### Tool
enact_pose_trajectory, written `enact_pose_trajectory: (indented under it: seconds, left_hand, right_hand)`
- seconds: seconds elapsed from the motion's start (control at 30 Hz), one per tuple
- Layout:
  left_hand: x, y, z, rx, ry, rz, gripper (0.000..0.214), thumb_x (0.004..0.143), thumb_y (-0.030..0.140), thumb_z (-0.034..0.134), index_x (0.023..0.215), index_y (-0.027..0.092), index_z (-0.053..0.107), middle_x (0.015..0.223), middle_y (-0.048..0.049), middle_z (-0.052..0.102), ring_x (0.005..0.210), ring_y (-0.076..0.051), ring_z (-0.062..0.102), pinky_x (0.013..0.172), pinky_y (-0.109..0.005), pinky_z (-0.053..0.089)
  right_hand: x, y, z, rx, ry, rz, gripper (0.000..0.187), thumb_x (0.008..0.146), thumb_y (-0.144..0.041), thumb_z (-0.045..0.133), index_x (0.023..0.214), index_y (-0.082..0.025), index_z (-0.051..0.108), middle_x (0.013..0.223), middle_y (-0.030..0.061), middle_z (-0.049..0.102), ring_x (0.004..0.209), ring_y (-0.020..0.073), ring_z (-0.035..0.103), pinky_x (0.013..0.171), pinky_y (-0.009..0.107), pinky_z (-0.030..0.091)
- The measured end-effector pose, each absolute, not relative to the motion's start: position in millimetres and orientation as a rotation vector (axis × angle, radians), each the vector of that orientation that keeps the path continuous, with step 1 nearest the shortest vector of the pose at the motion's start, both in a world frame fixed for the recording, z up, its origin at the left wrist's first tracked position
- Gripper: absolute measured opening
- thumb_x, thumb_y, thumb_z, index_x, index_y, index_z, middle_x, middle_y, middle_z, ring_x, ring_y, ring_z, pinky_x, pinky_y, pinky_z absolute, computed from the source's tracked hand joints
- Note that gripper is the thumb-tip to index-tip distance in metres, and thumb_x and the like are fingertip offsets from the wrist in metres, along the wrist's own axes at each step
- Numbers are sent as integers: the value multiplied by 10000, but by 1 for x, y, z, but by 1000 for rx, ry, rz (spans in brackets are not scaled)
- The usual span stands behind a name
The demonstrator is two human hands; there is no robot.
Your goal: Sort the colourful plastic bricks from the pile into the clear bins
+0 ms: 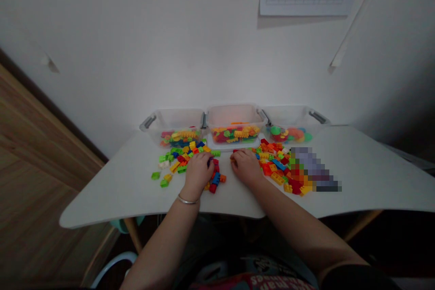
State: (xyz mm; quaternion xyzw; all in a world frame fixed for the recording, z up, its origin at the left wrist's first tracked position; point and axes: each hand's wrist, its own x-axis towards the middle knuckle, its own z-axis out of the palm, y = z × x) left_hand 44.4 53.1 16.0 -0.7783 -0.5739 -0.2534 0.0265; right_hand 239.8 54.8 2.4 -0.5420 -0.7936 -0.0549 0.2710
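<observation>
**Two hands bent over loose plastic building bricks on a white surface [115, 195].**

The left hand [199, 173], a metal bangle [188, 200] at its wrist, curves down onto a small heap of bricks [214, 176], fingers closed toward a blue piece; whether it has hold of anything is hidden. The right hand [246, 166] lies palm down just beside that heap, fingertips [234, 157] at a red brick, its hold equally impossible to tell. A larger spread of bricks [272, 163] sits right of it, running into a pixelated patch [314, 170]. Three clear plastic bins [235, 122] holding more pieces line the far edge. The curved near edge passes just below both wrists, while bare surface stays open at the far left and far right.
</observation>
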Motion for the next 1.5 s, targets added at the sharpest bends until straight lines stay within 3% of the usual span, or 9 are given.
enact_pose_trajectory:
  seconds: [0.3,0.5,0.8,1.03,1.23,1.5]
  left_hand:
    - [45,53,17,-2412,-1784,-797,267,881,216,492,1057,188,690,1101,-70,706,1048,-248,611,969,-406,482]
    - [45,52,17,-2407,-1780,-793,267,882,217,493,1060,190,690,1103,-76,707,1039,-250,615,959,-411,484]
    - [44,53,17,-2413,-1775,-795,261,877,219,496,1049,192,691,1091,-72,708,1041,-253,615,960,-412,486]
    - [43,55,15,-2424,-1778,-811,267,878,220,493,1058,204,691,1102,-71,705,1049,-241,618,980,-409,481]
    - [44,53,17,-2408,-1784,-791,269,876,218,491,1055,199,691,1107,-69,706,1044,-250,619,965,-412,487]
    - [43,54,15,-2414,-1777,-800,274,875,217,491,1062,190,689,1104,-76,705,1046,-244,616,975,-408,482]
  right_hand:
    - [239,55,-1,-1468,-2081,-86,339,815,-148,530,1127,-219,641,1075,108,697,1057,291,575,958,443,446]
    - [242,61,9,-1232,-1867,21,379,786,-153,493,1149,-216,583,1068,105,664,982,253,609,892,429,506]
    - [262,88,75,-1050,-1338,-114,281,830,-298,542,1096,-213,508,1042,96,608,919,211,584,862,398,510]
    - [277,135,104,-1113,-1254,-187,426,895,-289,463,1308,-231,375,1150,107,582,996,183,595,868,353,500]
    - [282,157,94,-1289,-1365,-124,396,834,-238,523,1225,-175,500,1080,104,657,968,207,606,924,386,465]
    - [286,162,108,-1767,-1631,4,253,774,-261,632,1016,-215,689,1038,81,725,976,269,656,916,445,469]
